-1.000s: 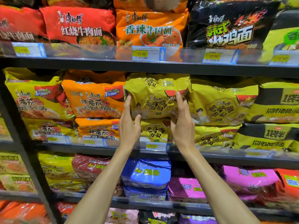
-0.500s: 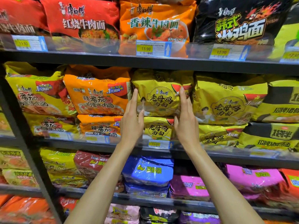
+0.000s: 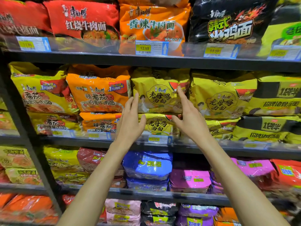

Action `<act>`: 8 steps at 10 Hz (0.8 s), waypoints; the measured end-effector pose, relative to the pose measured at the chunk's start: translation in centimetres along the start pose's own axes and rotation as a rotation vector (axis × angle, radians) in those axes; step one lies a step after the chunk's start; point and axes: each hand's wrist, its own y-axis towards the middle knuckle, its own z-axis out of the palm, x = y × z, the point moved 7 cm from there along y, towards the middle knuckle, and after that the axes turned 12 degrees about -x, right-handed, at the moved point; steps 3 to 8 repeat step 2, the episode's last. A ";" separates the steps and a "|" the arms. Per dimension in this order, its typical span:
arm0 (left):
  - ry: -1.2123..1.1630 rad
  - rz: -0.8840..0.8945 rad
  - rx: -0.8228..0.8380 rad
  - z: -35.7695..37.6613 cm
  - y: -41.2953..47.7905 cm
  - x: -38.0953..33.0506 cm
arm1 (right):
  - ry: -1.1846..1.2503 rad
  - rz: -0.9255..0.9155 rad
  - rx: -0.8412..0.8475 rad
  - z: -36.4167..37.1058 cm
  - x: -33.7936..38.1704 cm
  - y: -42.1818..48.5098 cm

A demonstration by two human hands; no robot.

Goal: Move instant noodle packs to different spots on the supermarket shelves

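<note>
Yellow foil sat between two flat hands. The left hand (image 3: 130, 123) stood at the left edge of the yellow noodle pack (image 3: 159, 97), fingers straight and close together, thumb spread low to the right. The right hand (image 3: 190, 123) lay over the pack's right part, fingers straight, the index tip up by the red corner mark, thumb spread to the left. Neither hand curled round anything; whether the fingertips truly touched the wrapper could not be told.

The yellow noodle pack lay on top of a lower yellow pack (image 3: 158, 126) of the same print, on the dark middle shelf (image 3: 81, 141); both thumbs crossed in front of that lower pack. Just left of the yellow noodle pack, touching it, was an orange tomato pack (image 3: 97, 93); just right of it was a twin yellow pack (image 3: 223, 100). Directly below it, on the shelf's clear rail, hung a small price tag (image 3: 156, 139), its figures blurred.

Above the yellow noodle pack, past a dark shelf board (image 3: 97, 58), leaned an orange beef pack (image 3: 153, 25) behind a tag reading 13.90 (image 3: 150, 48); up and left of it was a red pack (image 3: 84, 18); up and right, a black pack (image 3: 231, 22). Below it, one shelf down, between the two forearms, lay a blue pack (image 3: 148, 165); a pink pack (image 3: 190, 180) was just right of that.
</note>
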 end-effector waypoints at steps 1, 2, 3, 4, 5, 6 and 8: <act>0.069 -0.002 0.083 -1.1 -0.5 0.0 | -0.069 0.005 0.097 -0.9 0.3 -0.3; 0.174 0.097 0.162 -2.2 -1.3 -0.8 | -0.263 -0.081 0.314 -0.6 1.2 -1.9; 0.174 0.097 0.162 -2.2 -1.3 -0.8 | -0.263 -0.081 0.314 -0.6 1.2 -1.9; 0.174 0.097 0.162 -2.2 -1.3 -0.8 | -0.263 -0.081 0.314 -0.6 1.2 -1.9; 0.174 0.097 0.162 -2.2 -1.3 -0.8 | -0.263 -0.081 0.314 -0.6 1.2 -1.9; 0.174 0.097 0.162 -2.2 -1.3 -0.8 | -0.263 -0.081 0.314 -0.6 1.2 -1.9; 0.174 0.097 0.162 -2.2 -1.3 -0.8 | -0.263 -0.081 0.314 -0.6 1.2 -1.9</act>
